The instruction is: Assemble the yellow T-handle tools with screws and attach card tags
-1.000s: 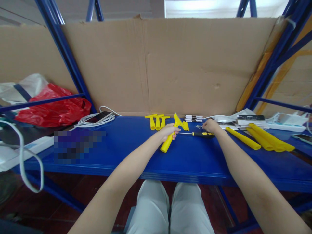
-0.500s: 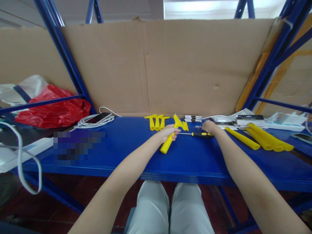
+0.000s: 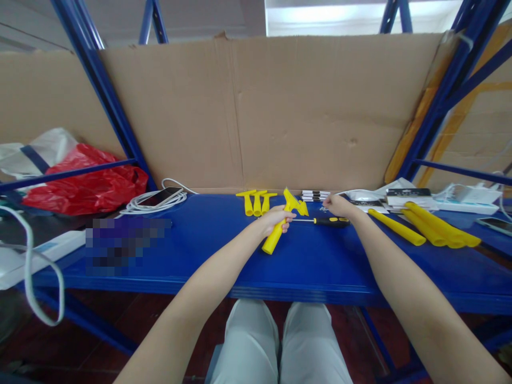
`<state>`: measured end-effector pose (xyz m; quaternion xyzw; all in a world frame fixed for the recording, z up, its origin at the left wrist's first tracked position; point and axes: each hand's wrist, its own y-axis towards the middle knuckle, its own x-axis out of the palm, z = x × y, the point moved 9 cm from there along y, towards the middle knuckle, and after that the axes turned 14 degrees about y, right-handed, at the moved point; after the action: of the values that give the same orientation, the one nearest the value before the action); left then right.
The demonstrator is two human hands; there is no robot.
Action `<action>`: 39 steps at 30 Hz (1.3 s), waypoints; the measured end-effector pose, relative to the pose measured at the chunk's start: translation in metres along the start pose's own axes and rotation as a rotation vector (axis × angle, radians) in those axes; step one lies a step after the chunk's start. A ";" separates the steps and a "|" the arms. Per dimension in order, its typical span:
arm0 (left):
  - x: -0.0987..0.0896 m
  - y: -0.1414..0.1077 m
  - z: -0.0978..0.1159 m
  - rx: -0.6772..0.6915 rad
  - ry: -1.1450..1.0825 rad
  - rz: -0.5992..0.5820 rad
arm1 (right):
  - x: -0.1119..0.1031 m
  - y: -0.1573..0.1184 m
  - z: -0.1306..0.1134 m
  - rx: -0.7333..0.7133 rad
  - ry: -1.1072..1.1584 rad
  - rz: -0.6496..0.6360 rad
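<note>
In the head view, a glossy blue tabletop [image 3: 224,256] runs across the scene, backed by tall brown cardboard [image 3: 312,106] between blue metal uprights, with a dark red floor [image 3: 116,314] below. A red plastic bag [image 3: 92,184] lies at the far left; a pixelated patch hides part of the tabletop nearby. There are two phones, one [image 3: 160,196] by a coiled white cable [image 3: 138,208] at left, the other [image 3: 497,224] at the right edge. Three yellow T-shaped pieces [image 3: 257,205] stand in a row near the cardboard. One screwdriver [image 3: 332,221] with a black-and-yellow handle lies between the hands, beside a few small metal parts [image 3: 325,208] too tiny to count. One yellow tube [image 3: 397,228] lies apart from a cluster of at least three more [image 3: 436,230]. The left arm reaches diagonally inward, and the left hand [image 3: 276,218] has its fingers wrapped around the yellow handle [image 3: 272,240] of a tilted piece with a wider head, its lower end toward the person. The right arm extends forward and inward; the right hand [image 3: 337,205] is low by the metal parts, fingers bent and drawn together, but whether they grip anything cannot be told.
</note>
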<state>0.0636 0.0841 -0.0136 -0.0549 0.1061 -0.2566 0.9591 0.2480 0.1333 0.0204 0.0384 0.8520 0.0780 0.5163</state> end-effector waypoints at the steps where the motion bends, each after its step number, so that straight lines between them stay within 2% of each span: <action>1: 0.000 0.000 0.000 0.003 -0.001 -0.003 | 0.001 -0.001 -0.013 -0.065 0.066 -0.004; 5: 0.001 -0.001 0.002 0.006 0.015 -0.006 | 0.004 -0.006 -0.056 -0.266 0.314 0.018; 9: 0.002 -0.003 0.005 0.010 0.034 0.007 | 0.013 -0.010 -0.074 -0.335 0.439 -0.033; 19: 0.001 -0.003 0.006 0.019 0.024 -0.002 | 0.012 -0.011 -0.072 -0.297 0.521 0.024; 26: 0.000 -0.002 0.006 0.031 -0.008 -0.029 | 0.018 -0.011 -0.064 -0.177 0.652 0.004; 34: 0.000 -0.004 0.009 0.035 -0.028 -0.007 | 0.027 -0.002 -0.051 -0.134 0.813 0.089; 37: 0.000 -0.004 0.010 0.038 -0.036 -0.001 | 0.025 -0.003 -0.052 -0.134 0.751 0.084; 39: -0.001 -0.004 0.011 0.040 -0.038 0.003 | 0.017 -0.005 -0.054 -0.157 0.611 0.077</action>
<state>0.0634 0.0811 -0.0023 -0.0404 0.0826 -0.2562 0.9622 0.1917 0.1257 0.0291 0.0051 0.9569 0.1710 0.2345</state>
